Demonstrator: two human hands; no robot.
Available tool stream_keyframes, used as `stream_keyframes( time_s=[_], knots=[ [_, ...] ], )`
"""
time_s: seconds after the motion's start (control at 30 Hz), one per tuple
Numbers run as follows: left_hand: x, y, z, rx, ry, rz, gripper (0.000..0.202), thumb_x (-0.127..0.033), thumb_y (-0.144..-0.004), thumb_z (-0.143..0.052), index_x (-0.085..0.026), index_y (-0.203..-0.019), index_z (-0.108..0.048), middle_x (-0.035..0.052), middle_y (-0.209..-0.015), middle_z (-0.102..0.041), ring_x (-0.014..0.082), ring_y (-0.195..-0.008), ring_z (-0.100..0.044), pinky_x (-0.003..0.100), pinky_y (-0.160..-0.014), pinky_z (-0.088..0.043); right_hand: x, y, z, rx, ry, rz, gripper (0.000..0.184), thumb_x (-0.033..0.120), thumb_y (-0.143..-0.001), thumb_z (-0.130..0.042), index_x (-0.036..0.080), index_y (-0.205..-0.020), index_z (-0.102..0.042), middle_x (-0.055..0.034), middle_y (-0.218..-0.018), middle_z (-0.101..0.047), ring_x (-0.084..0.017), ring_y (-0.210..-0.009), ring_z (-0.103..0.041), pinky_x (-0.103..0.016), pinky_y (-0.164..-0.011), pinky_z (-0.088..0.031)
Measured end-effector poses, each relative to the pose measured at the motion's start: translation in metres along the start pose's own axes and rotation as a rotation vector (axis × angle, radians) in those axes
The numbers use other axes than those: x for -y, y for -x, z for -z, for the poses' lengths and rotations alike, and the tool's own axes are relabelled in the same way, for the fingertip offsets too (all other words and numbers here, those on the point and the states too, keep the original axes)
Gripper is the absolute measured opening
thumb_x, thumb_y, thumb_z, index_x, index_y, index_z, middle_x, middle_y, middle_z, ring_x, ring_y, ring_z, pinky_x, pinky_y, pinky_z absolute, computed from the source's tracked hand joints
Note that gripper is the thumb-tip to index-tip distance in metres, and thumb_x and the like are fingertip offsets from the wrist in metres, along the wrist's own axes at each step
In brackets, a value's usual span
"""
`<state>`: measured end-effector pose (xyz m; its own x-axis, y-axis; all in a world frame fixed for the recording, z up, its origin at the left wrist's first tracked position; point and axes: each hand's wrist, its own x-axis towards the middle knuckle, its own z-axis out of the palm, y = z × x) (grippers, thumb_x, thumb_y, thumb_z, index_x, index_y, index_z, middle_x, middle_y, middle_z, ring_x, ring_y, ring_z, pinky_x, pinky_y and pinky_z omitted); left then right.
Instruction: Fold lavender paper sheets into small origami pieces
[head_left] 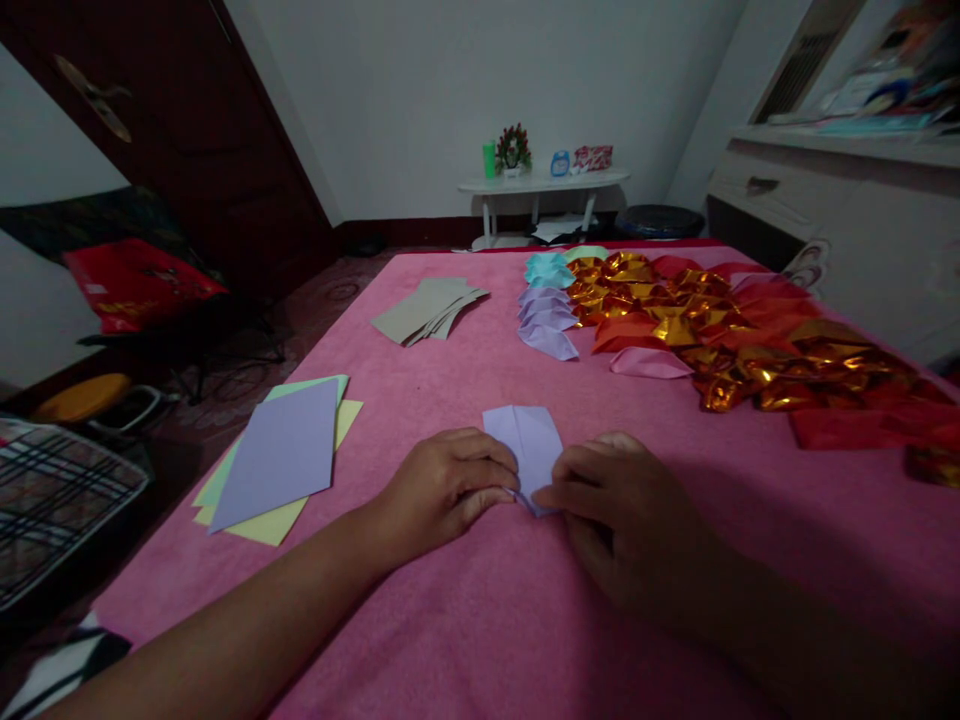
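Note:
A lilac sheet of paper (529,443), partly folded, lies on the pink cloth (465,620) in front of me. My left hand (444,487) presses its fingertips together on the paper's near left edge. My right hand (622,505) pinches the near right edge, fingers curled. Both hands meet at the paper's near tip, which they partly hide.
A stack of lilac, green and yellow sheets (277,455) lies to the left. Grey sheets (427,308) sit further back. Folded lilac pieces (547,320), turquoise pieces (547,268) and a heap of gold and red foil shapes (720,330) fill the right. A white side table (540,195) stands by the wall.

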<state>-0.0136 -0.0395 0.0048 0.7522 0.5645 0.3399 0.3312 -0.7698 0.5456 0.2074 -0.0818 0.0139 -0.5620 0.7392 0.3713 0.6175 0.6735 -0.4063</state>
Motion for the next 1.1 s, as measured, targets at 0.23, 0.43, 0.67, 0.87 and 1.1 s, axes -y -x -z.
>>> stream_keyframes(
  time_s=[0.23, 0.43, 0.67, 0.87, 1.1],
  knots=[
    [0.001, -0.006, -0.004, -0.047, 0.073, 0.091, 0.015, -0.026, -0.087, -0.056, -0.017, -0.081, -0.065, 0.0050, -0.089, -0.064, 0.0156, -0.087, -0.057, 0.029, -0.079, -0.044, -0.001, 0.001, 0.001, 0.036, 0.023, -0.012, 0.026, 0.005, -0.072, -0.051, 0.021, -0.081, -0.068, -0.0024, -0.074, -0.056, -0.016, -0.072, -0.048, -0.033, -0.069, -0.030],
    [0.000, -0.011, -0.006, -0.055, 0.084, 0.191, 0.015, -0.026, -0.084, -0.060, -0.016, -0.072, -0.062, 0.0043, -0.086, -0.060, 0.0170, -0.086, -0.054, 0.031, -0.079, -0.042, 0.002, 0.001, 0.001, 0.069, 0.104, 0.024, 0.022, 0.008, -0.076, -0.050, 0.020, -0.081, -0.068, -0.0036, -0.074, -0.056, -0.016, -0.070, -0.046, -0.034, -0.068, -0.029],
    [0.000, -0.012, -0.009, -0.069, 0.064, 0.222, 0.016, -0.025, -0.081, -0.062, -0.016, -0.068, -0.059, 0.0043, -0.084, -0.058, 0.0179, -0.085, -0.053, 0.032, -0.078, -0.042, 0.008, 0.002, -0.002, 0.089, 0.272, 0.151, 0.014, 0.011, -0.078, -0.053, 0.017, -0.080, -0.065, -0.0049, -0.076, -0.057, -0.017, -0.069, -0.043, -0.036, -0.069, -0.030],
    [-0.003, -0.012, -0.012, -0.086, 0.039, 0.232, 0.016, -0.022, -0.080, -0.062, -0.016, -0.067, -0.055, 0.0045, -0.084, -0.057, 0.0175, -0.082, -0.052, 0.032, -0.075, -0.042, 0.010, 0.003, -0.005, 0.055, 0.316, 0.183, 0.015, 0.010, -0.079, -0.052, 0.016, -0.081, -0.064, -0.0067, -0.083, -0.059, -0.018, -0.071, -0.044, -0.037, -0.070, -0.033],
    [-0.002, -0.011, -0.013, -0.080, 0.039, 0.211, 0.012, -0.014, -0.076, -0.060, -0.017, -0.067, -0.053, 0.0042, -0.082, -0.057, 0.0176, -0.082, -0.052, 0.032, -0.075, -0.042, 0.009, 0.004, -0.009, -0.003, 0.241, 0.218, 0.019, 0.008, -0.084, -0.048, 0.015, -0.087, -0.065, -0.0103, -0.102, -0.063, -0.022, -0.090, -0.052, -0.039, -0.079, -0.040]
  ],
)
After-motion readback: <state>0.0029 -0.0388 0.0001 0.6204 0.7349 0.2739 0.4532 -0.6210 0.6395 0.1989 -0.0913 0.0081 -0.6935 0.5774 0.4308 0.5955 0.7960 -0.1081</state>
